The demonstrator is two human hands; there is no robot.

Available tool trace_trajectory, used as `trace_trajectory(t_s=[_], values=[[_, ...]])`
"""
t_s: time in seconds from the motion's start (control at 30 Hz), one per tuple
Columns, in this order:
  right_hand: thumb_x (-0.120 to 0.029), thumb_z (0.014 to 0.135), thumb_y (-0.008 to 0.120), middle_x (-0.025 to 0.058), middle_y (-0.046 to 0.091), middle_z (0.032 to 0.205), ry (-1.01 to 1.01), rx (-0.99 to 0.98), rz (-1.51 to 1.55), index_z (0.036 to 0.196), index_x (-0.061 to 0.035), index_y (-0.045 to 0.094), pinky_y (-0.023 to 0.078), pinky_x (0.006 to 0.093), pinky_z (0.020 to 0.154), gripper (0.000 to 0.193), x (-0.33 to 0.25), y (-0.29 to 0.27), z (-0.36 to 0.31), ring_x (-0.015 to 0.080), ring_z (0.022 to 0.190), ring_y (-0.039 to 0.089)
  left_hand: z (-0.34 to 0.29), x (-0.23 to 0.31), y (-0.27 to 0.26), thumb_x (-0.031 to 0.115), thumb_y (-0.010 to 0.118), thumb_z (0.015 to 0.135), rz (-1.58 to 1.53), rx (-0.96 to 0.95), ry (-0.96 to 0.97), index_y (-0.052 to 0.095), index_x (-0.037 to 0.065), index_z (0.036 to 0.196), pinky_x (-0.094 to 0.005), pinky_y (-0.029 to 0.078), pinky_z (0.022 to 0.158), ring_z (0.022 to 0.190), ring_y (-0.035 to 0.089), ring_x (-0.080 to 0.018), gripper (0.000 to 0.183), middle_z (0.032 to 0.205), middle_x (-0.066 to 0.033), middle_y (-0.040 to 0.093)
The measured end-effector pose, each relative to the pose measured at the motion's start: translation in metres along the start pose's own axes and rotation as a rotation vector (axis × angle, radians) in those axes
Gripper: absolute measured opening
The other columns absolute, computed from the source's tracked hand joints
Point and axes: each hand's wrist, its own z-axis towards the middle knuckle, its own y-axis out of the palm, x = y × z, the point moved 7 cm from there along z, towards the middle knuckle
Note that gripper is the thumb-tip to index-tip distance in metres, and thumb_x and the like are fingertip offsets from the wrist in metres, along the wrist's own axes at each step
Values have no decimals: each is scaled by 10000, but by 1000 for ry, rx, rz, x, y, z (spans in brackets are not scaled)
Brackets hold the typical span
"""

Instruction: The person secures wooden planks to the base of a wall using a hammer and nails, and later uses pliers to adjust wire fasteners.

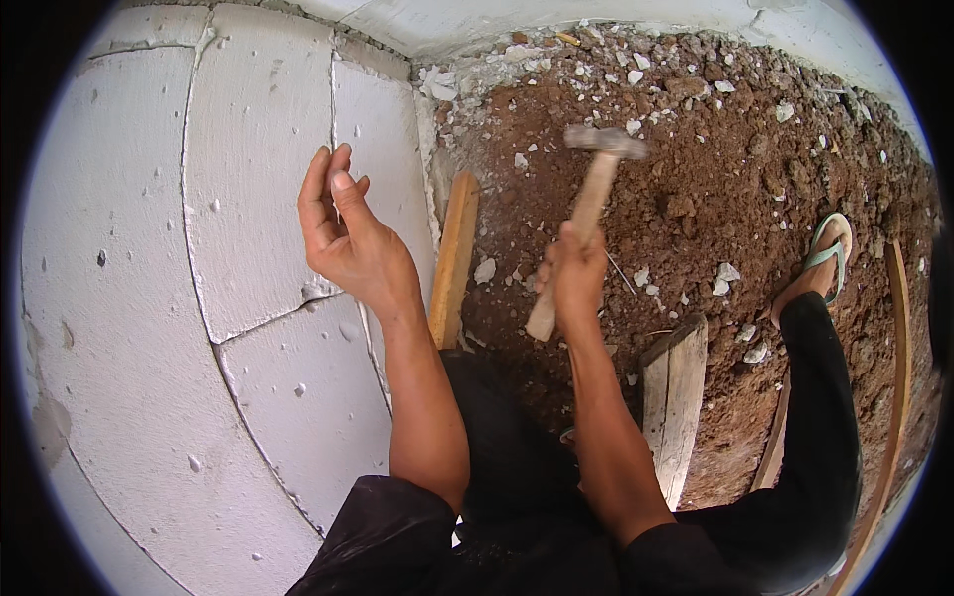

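Gripping the wooden handle low, the right hand [571, 273] has its grip clenched on the hammer [594, 194], head raised over open brown soil [715, 199]; the left hand [343, 233] sits against the white block wall [129, 298], fingers pinched at a mortar joint, whether they hold anything I cannot tell; a wooden plank [455, 258] edges the wall, another board [676, 397] lies just right of the forearm.

The ground [755, 189] was loose red-brown soil with small clods. White chips of block [725, 273] and mortar crumbs lay scattered on it, thickest near the wall. Two wooden planks [676, 397] rested on the soil, and a foot in a green sandal [825, 260] stood on it.
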Motion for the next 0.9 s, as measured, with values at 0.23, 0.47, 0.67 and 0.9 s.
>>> trace_trajectory(t_s=[0.23, 0.47, 0.67, 0.9], values=[[-266, 1081, 466, 43, 492, 724, -425, 551, 433, 1095, -62, 377, 455, 309, 412, 223, -78, -82, -13, 128, 513, 497, -2, -5, 4, 168, 556, 1054, -35, 6, -24, 625, -23, 1288, -343, 548, 890, 1101, 670, -207, 310, 1178, -150, 717], [-236, 1079, 468, 56, 496, 723, -24, 192, 290, 1130, -66, 397, 454, 331, 415, 192, 19, -8, -21, 143, 491, 495, 0, -8, 4, 176, 550, 1056, 12, -24, -7, 607, -41, 1310, -356, 583, 896, 1128, 674, -233, 339, 1177, -182, 708], [-305, 1080, 469, 39, 517, 751, -313, 373, 212, 1074, -87, 389, 476, 299, 430, 233, -49, -46, -13, 122, 539, 527, 2, -8, 2, 169, 560, 1054, -23, -7, 18, 632, -17, 1283, -327, 564, 866, 1078, 685, -200, 304, 1150, -154, 724], [-274, 1064, 528, 40, 515, 720, -180, 324, -24, 1138, -58, 405, 438, 295, 391, 259, 54, -1, -15, 129, 492, 512, -1, -1, 11, 175, 553, 1055, -21, -35, 3, 611, -36, 1302, -363, 590, 891, 1122, 679, -234, 330, 1167, -183, 711]])
